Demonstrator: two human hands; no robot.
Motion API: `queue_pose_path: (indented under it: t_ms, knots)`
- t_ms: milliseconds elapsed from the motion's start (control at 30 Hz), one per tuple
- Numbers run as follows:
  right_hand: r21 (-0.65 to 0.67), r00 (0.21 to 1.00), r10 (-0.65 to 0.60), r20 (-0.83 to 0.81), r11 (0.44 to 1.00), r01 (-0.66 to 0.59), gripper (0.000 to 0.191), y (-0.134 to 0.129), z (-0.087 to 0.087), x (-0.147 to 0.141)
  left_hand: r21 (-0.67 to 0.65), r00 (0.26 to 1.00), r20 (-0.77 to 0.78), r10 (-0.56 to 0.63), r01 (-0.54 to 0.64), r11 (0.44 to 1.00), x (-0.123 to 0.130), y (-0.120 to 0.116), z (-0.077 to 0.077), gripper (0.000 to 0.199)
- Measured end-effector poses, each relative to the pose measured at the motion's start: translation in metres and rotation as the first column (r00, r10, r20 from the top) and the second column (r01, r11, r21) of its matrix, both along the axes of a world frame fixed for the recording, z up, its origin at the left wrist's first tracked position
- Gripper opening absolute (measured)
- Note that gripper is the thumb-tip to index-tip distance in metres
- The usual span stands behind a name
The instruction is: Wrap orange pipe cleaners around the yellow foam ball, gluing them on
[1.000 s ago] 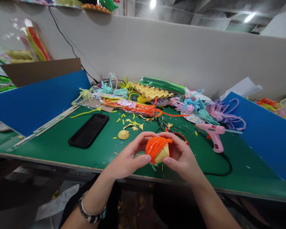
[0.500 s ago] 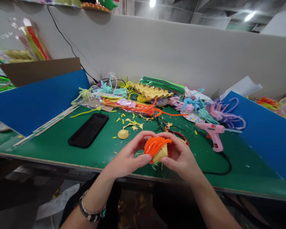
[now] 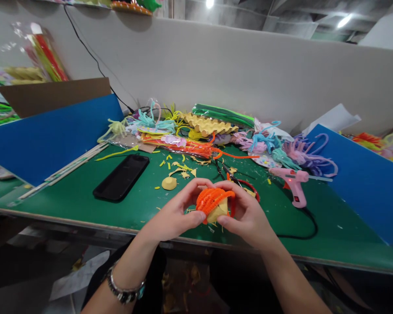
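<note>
Between my two hands is a small yellow cardboard piece [image 3: 217, 211], partly covered by rows of orange pipe cleaner [image 3: 208, 199]. My left hand [image 3: 180, 213] grips its left side, the thumb pressing on the orange rows. On the right, my right hand [image 3: 245, 211] holds it with the thumb on the bare yellow part; an orange strand curves over toward those fingers. Most fingertips are hidden behind the piece. Just behind my hands lie red-handled scissors [image 3: 253, 188], and a yellow cardboard cup [image 3: 169, 183] sits to the left among yellow scraps.
A black phone [image 3: 121, 178] lies at the left. A pink glue gun [image 3: 294, 185] with a black cable rests at the right. Pipe cleaners and an egg carton [image 3: 210, 125] are piled at the back. Blue boards [image 3: 49, 135] flank both sides.
The orange and yellow piece has turned slightly between my hands and shifted a little left, showing a rounder yellow face. Both hands still hold it.
</note>
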State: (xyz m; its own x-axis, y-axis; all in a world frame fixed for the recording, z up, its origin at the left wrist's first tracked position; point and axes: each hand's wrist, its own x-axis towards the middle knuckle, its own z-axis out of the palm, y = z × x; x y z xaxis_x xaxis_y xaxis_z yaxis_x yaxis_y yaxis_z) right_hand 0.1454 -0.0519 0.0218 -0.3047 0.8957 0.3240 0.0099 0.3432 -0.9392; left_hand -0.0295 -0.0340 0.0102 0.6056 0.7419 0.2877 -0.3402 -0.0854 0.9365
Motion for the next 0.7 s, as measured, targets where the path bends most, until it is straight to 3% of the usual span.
queue_pose_path:
  t_ms: [267, 467, 567, 700]
  knots:
    - [0.000, 0.998, -0.022, 0.058, 1.000, 0.022, 0.041, 0.000, 0.002, 0.000, -0.051, 1.000, -0.021, 0.013, -0.014, 0.999, 0.000, 0.001, 0.003, 0.037]
    - [0.009, 0.998, -0.007, 0.066, 1.000, 0.006, 0.039, -0.001, 0.003, 0.001, -0.122, 0.997, 0.035, -0.067, 0.071, 0.990, -0.003, 0.005, 0.002, 0.034]
    - [0.000, 0.997, -0.022, 0.078, 1.000, 0.022, 0.038, 0.000, 0.004, 0.001, -0.132, 0.992, -0.050, 0.119, -0.125, 0.983, -0.003, 0.005, 0.005, 0.029]
    - [0.000, 0.995, -0.062, 0.075, 0.998, 0.062, 0.037, 0.002, 0.006, 0.002, -0.049, 0.877, -0.087, 0.472, -0.477, 0.877, 0.000, 0.007, 0.013, 0.017]
